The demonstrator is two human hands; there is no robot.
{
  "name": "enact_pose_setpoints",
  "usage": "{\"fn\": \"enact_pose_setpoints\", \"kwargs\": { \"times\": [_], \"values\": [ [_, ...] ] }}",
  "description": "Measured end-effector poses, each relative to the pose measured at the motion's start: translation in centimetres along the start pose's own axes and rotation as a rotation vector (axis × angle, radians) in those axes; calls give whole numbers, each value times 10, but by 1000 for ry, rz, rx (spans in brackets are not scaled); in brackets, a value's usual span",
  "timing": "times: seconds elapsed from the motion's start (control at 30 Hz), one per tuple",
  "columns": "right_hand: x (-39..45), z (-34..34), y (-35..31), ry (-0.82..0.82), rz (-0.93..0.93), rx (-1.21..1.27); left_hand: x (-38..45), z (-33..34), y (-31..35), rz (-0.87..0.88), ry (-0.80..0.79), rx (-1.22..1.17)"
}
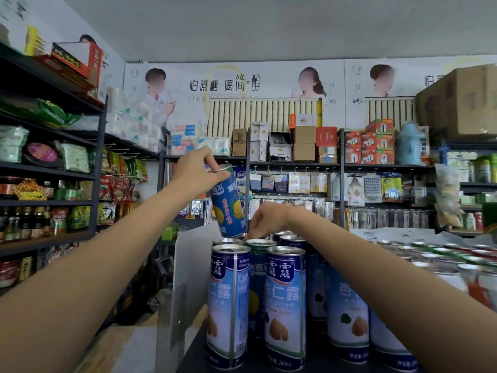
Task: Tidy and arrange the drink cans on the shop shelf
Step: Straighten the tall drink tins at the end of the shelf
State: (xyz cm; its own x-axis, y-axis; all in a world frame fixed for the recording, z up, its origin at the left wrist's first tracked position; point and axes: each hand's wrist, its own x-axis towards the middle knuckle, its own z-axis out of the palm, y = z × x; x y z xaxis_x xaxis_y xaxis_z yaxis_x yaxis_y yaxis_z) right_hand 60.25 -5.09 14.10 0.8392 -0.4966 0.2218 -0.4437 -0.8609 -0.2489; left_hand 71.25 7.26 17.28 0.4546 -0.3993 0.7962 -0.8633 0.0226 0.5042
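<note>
Nearest, two blue-and-white cans (285,305) at the shelf's front edge (193,354), more packed close behind. Above them, a dark blue can with yellow fruit (228,203), lifted clear of the rows, tilted, base just over the back cans. Left hand (197,172) curled round its top rim, arm stretched forward and up. Right hand (265,220) arched down over a green-rimmed can (259,243) in the second row, fingertips at its lid; whether pinching or only touching, impossible to tell. Risks, as a judgement: tilted can slipping from a rim-only hold, or its base clipping neighbours and toppling the tight front row off the edge
</note>
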Motion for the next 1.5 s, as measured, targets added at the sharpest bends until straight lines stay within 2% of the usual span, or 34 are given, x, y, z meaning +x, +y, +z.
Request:
{"fn": "enact_pose_setpoints", "kwargs": {
  "times": [0.37, 0.53, 0.67, 0.77, 0.97, 1.1, 1.27, 1.4, 1.5],
  "values": [
    [11, -2, 12, 183, 132, 125, 7, 14, -9, 18, -60, 68],
    [12, -2, 12, 172, 130, 138, -2, 38, -26, 3, -248, 70],
    [13, 2, 11, 147, 113, 23, -13, 55, -40, 19, -421, 104],
    [12, 3, 11, 153, 101, -31, -18, 60, -51, 6, -483, 103],
    [13, 6, 16, 141, 104, -167, -20, 54, -44, -196, -754, -20],
    [5, 1, 15, 89, 118, -150, -21, 49, -31, -242, -810, 19],
    [-24, -19, 3, 115, 29, 30, -22, 32, -21, -174, -799, 36],
    [-59, -32, -13, 32, -83, 131, -30, 13, 2, -9, -766, 35],
    [-81, -37, -19, -97, -84, 170, -39, 3, 23, 86, -831, 101]
  ]
}}
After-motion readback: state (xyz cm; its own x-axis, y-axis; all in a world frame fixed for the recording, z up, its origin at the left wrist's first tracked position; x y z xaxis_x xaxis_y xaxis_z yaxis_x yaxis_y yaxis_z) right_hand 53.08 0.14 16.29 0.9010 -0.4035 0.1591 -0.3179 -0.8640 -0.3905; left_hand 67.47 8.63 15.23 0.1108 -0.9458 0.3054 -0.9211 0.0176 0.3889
